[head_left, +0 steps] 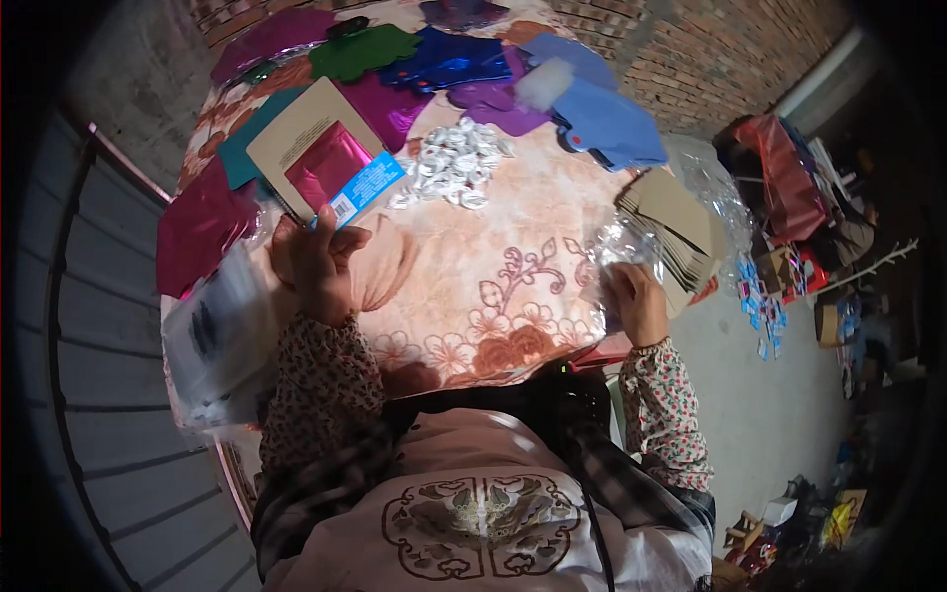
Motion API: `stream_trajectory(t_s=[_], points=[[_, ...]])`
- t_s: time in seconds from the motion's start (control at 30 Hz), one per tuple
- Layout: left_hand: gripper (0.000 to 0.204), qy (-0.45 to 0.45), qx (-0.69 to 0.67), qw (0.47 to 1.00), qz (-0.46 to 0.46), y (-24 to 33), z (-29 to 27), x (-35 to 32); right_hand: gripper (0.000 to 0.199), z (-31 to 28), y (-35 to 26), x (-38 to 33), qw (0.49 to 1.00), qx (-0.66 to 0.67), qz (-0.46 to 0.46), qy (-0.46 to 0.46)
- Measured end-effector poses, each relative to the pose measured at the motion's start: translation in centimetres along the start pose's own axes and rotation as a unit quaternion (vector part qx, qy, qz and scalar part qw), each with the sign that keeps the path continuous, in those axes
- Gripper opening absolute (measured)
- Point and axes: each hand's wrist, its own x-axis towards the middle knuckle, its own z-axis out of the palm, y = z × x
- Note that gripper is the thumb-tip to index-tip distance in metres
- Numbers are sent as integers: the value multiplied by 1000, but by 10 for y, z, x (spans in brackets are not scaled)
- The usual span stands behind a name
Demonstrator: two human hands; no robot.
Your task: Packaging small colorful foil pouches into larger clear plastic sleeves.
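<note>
My left hand point(330, 266) is at the lower corner of a tan cardboard card point(291, 109), its fingers closed on the edge. The card carries a shiny pink foil piece point(330, 163) and a blue and white label point(365, 187), and is tilted above the left part of the table. My right hand point(641, 301) is at the table's right edge, fingers bent down and closed on a crinkled clear plastic bag point(623, 242). Its fingertips are partly hidden. Just beyond it lies a fanned stack of tan cards point(681, 222).
A flowered cloth covers the table point(444, 266). A heap of small silvery packets point(459, 163) lies mid-table. Shiny pieces in green point(365, 51), dark blue point(449, 61), light blue point(617, 123) and magenta point(202, 232) line the far and left sides. Clear bags point(217, 335) are piled near left.
</note>
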Motion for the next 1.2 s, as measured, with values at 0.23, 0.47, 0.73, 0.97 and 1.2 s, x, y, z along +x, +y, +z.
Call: stream_trajectory(t_s=[0.23,0.47,0.73,0.97,1.2], points=[[23,-30,-67,997,15,12,15,-11,16,8,-1,6,997,-74,-5,-10],[20,19,-70,997,-16,12,12,-8,15,-1,-3,3,998,-14,46,-31],[12,40,-163,983,77,22,1,1,14,5,11,9,989,-123,45,-67],[9,-5,-164,986,15,25,5,-5,13,6,2,16,987,-133,-34,-84],[22,-118,-19,985,-125,-11,15,-20,15,-3,-8,9,988,-99,-82,-91]])
